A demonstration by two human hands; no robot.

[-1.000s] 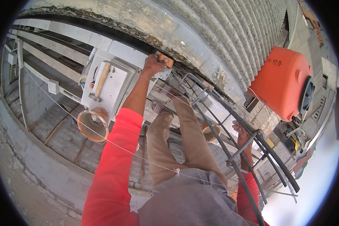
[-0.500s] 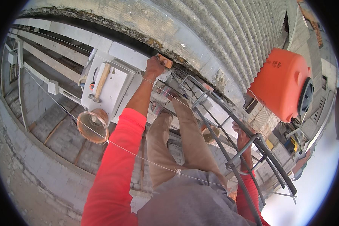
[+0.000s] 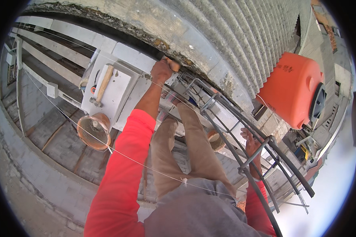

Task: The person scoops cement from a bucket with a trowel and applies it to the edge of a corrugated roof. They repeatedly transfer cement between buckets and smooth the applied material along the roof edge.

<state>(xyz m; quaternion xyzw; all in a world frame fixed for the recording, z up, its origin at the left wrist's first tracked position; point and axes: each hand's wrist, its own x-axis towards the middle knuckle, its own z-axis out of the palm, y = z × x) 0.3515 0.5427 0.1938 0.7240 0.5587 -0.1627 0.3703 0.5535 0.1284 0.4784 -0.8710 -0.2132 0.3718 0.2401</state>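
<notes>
My left grip [image 3: 161, 71] and right grip [image 3: 252, 143] are bare; my sleeves [image 3: 120, 170] are long and plain red, my shirt front [image 3: 190, 209] grey, my trousers [image 3: 201, 146] tan and lightly creased.

Two bare hands — one left hand [image 3: 161, 72] and one right hand [image 3: 252, 144]. One small piece of orange brick [image 3: 174, 64]. One long, narrow cage of dark steel reinforcing bars [image 3: 256, 153]. One hammer with a pale wooden handle [image 3: 104, 83]. Two round, terracotta-coloured buckets [image 3: 103, 119] — the second one [image 3: 216, 139] partly hidden. One large, rounded orange plastic tank [image 3: 288, 93] and one round black lid [image 3: 318, 100]. Two long red fabric sleeves [image 3: 122, 158]. Two brown trouser legs [image 3: 199, 146].
</notes>
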